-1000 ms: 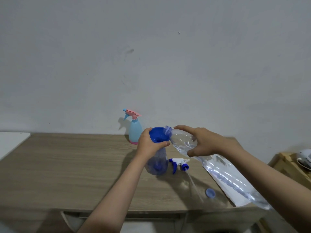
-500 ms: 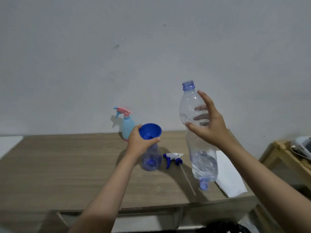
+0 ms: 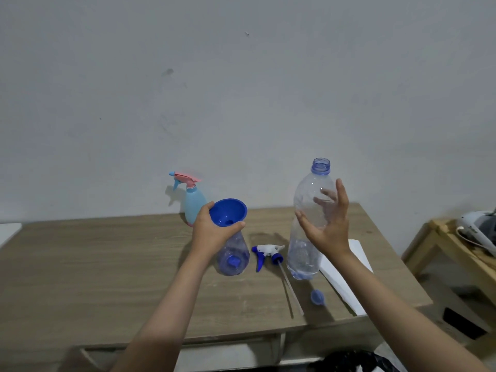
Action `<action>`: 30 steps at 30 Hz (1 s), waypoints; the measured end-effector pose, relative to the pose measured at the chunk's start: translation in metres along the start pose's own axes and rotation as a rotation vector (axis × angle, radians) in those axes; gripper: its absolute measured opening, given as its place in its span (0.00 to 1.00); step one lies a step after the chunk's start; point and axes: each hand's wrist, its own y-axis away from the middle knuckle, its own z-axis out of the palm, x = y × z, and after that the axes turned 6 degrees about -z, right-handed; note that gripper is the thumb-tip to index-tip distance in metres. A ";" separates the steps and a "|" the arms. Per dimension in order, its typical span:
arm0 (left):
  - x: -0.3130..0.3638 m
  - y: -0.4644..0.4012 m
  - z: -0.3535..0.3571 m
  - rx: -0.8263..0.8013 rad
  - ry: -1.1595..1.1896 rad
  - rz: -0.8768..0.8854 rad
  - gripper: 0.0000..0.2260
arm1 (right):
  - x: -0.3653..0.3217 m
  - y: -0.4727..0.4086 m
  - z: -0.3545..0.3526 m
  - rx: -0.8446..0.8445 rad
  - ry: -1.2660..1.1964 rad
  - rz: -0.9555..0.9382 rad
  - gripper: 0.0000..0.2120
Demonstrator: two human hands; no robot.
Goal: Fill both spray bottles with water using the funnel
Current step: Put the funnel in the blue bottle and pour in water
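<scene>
A blue funnel [image 3: 228, 210] sits in the neck of a clear bluish spray bottle [image 3: 233, 260] standing mid-table. My left hand [image 3: 208, 233] grips the funnel's rim and the bottle's neck. Its white-and-blue trigger head [image 3: 265, 251] lies beside it, dip tube pointing toward me. To the right, a large clear water bottle [image 3: 304, 210] is upright and uncapped, with a little water at the bottom and its base at the table. My right hand [image 3: 327, 233] holds it loosely, thumb in front, fingers behind. A light-blue spray bottle [image 3: 194, 205] with a pink trigger stands by the wall.
The wooden table [image 3: 94, 264] runs left to a white surface. A blue bottle cap [image 3: 317, 296] and a white sheet of paper [image 3: 346, 280] lie near the right front corner. A low wooden stand [image 3: 451, 245] with a white appliance is further right.
My right hand tipped the water bottle up from pouring into the funnel, raised it upright, then lowered it to the table on the right. My left hand stayed on the funnel.
</scene>
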 end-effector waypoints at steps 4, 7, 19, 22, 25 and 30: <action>-0.001 0.001 0.002 -0.006 0.022 -0.003 0.39 | 0.000 0.005 0.000 -0.001 -0.009 0.030 0.50; -0.006 0.001 0.004 -0.012 0.031 -0.011 0.46 | -0.001 0.012 0.001 0.085 0.175 -0.073 0.53; -0.034 0.007 0.006 -0.107 0.068 -0.154 0.37 | -0.093 -0.016 0.072 -0.426 0.181 -0.286 0.27; -0.037 0.008 0.008 -0.097 -0.022 -0.228 0.17 | -0.094 -0.033 0.101 -0.698 0.302 -0.068 0.33; -0.043 0.006 0.011 -0.090 -0.036 -0.224 0.14 | -0.091 -0.042 0.127 -0.914 0.475 0.043 0.38; -0.051 0.003 0.010 -0.113 0.013 -0.219 0.16 | -0.089 -0.046 0.152 -1.039 0.542 0.180 0.36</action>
